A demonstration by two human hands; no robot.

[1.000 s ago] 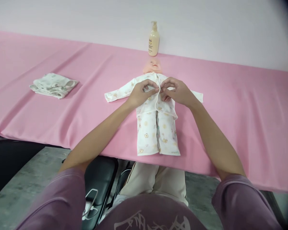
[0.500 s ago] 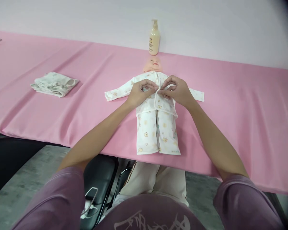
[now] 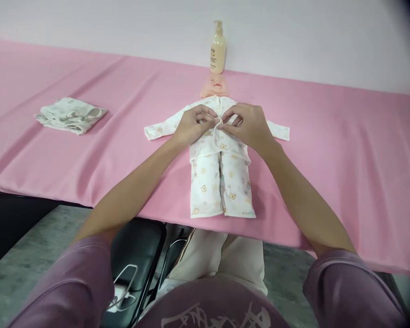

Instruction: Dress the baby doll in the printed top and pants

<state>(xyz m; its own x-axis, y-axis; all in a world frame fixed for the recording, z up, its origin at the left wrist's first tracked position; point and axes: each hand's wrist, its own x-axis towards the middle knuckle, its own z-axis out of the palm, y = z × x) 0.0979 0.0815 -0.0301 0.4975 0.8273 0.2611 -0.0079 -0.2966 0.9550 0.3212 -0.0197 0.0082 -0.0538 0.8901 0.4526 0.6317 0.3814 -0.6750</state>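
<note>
A doll lies on its back on the pink tablecloth, its head toward the wall. It wears a white printed baby jacket and matching trousers. Both sleeves are spread out to the sides. At the chest, my left hand pinches one front edge of the jacket. My right hand pinches the opposite edge, the fingertips of both hands nearly meeting at the middle opening. Whatever fastener sits between the fingertips is hidden.
A pump bottle stands behind the doll's head, against the white wall. Folded printed clothes lie to the left. Below the table's front edge is a black chair with a white charger and cable on it.
The view has shifted slightly, so everything sits a little higher and further left. My hands still pinch the jacket front, with the edges now drawn closer together and slightly lifted.
</note>
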